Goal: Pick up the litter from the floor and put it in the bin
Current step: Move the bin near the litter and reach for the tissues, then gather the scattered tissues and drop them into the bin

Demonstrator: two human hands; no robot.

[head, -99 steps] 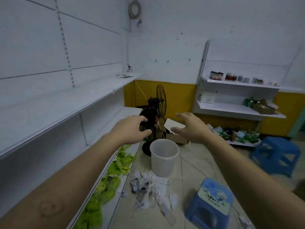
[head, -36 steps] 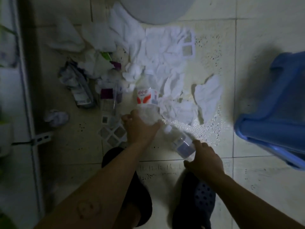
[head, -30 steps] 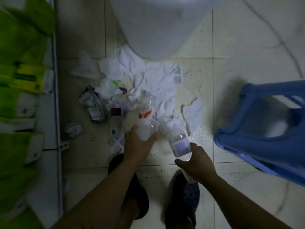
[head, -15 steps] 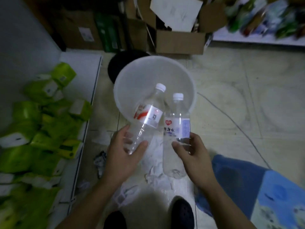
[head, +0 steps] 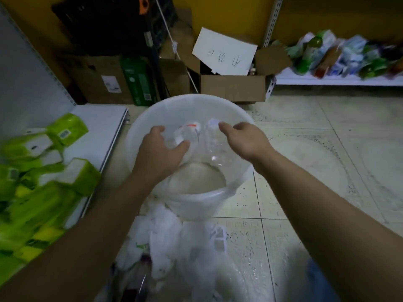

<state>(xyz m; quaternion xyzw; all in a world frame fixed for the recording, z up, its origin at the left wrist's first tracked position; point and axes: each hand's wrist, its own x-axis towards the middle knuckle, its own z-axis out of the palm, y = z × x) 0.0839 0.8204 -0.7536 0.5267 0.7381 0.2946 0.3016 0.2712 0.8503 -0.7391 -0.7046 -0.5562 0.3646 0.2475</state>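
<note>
A white translucent bin (head: 192, 203) stands on the tiled floor in front of me. Both my hands hover over its mouth. My left hand (head: 159, 153) has its fingers and thumb spread, and a clear plastic bottle with a red label (head: 189, 131) is blurred just past them, inside the bin. My right hand (head: 246, 140) is palm down with loose fingers above a second clear bottle (head: 214, 144), also inside the bin. A heap of white tissue and wrappers (head: 172, 247) lies on the floor against the bin's near side.
Green packs (head: 43, 171) crowd the low white shelf on my left. Cardboard boxes (head: 233, 86) and a black crate (head: 113, 25) stand behind the bin. A shelf of packaged goods (head: 340, 55) runs along the back right. A blue stool (head: 320, 280) is at the bottom right.
I lifted both bottles off the floor and carried them over the bin. My grips have loosened and the bottles now sit lower, inside the bin.
</note>
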